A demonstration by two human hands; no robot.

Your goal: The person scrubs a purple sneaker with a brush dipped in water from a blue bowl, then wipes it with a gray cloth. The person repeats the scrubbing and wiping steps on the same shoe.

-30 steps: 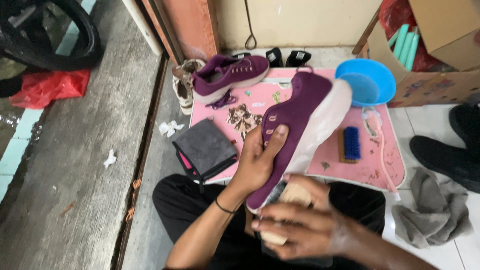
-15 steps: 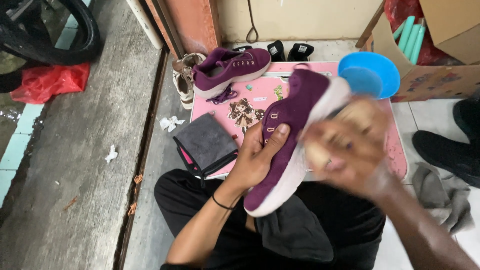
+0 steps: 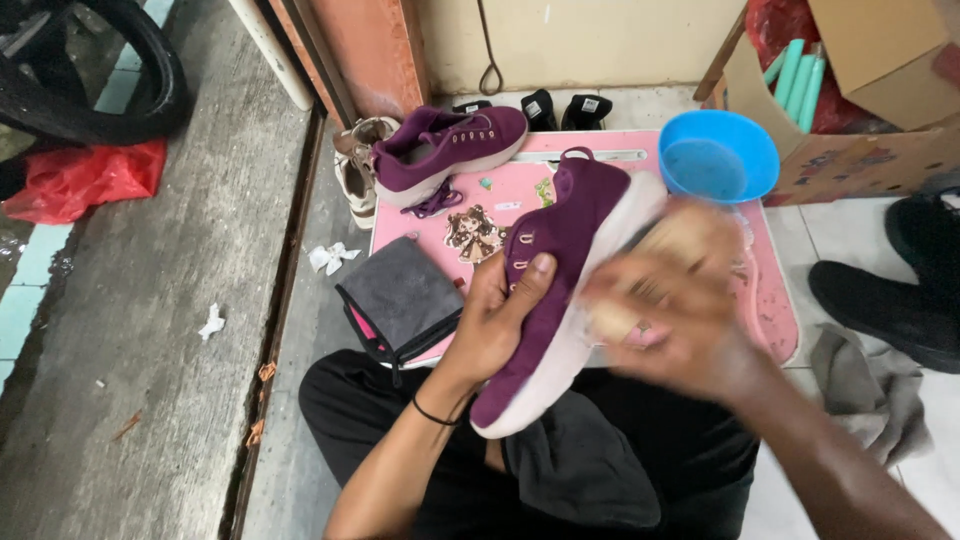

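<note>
Head view. Concrete floor and pale tiles surround a low pink table (image 3: pixel 770 320). Left hand (image 3: pixel 495 325) holds a purple sneaker (image 3: pixel 560 290) on its side, fingers closed around the upper, thumb on the eyelets. Right hand (image 3: pixel 670 300), blurred, presses a pale brush (image 3: pixel 680 245) against the white sole just beyond its fingers; its grip looks closed, though blur hides the fingers. Beyond the fingertips stand the second purple sneaker (image 3: pixel 450 150) and a blue bowl (image 3: pixel 720 155). Judged progress: sole scrubbing under way on one shoe, the other shoe waiting.
</note>
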